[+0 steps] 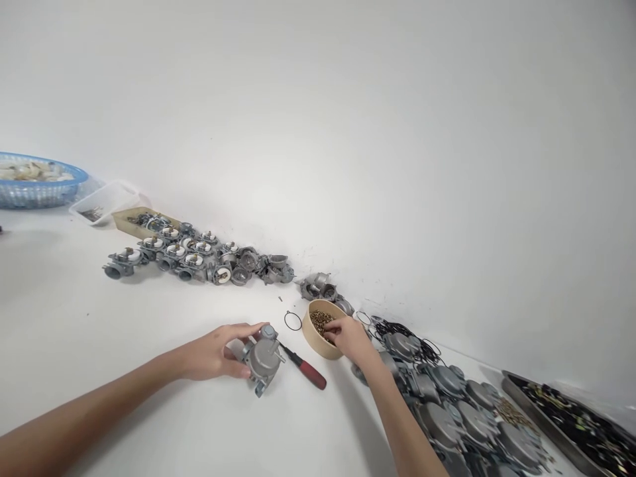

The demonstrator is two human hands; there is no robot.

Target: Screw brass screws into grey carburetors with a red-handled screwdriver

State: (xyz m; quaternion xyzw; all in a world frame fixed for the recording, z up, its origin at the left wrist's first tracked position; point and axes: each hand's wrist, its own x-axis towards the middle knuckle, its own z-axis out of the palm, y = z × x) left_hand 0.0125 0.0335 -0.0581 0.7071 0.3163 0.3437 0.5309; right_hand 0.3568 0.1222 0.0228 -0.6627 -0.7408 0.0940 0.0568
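Note:
A grey metal carburetor-like part (pixel 264 361) is held just over the white table by my left hand (pixel 218 351), its thumb and fingers around the left side. My right hand (pixel 348 338) reaches into a round tan bowl (pixel 318 344) of small brass screws (pixel 322 319); its fingers are pinched together among them, and whether a screw is between them is too small to tell. Between the hands lies a screwdriver with a red and black handle (pixel 311 373), its shaft end beside the metal part. A thin black ring (pixel 293 321) lies left of the bowl.
Metal bodies with white parts (pixel 173 252) line the back left, near a yellowish tray (pixel 129 224), a white tray (pixel 112 199) and a blue basket (pixel 74 175). More metal parts (pixel 442 424), black rings (pixel 397 329) and a dark-filled metal tray (pixel 546 424) are at right.

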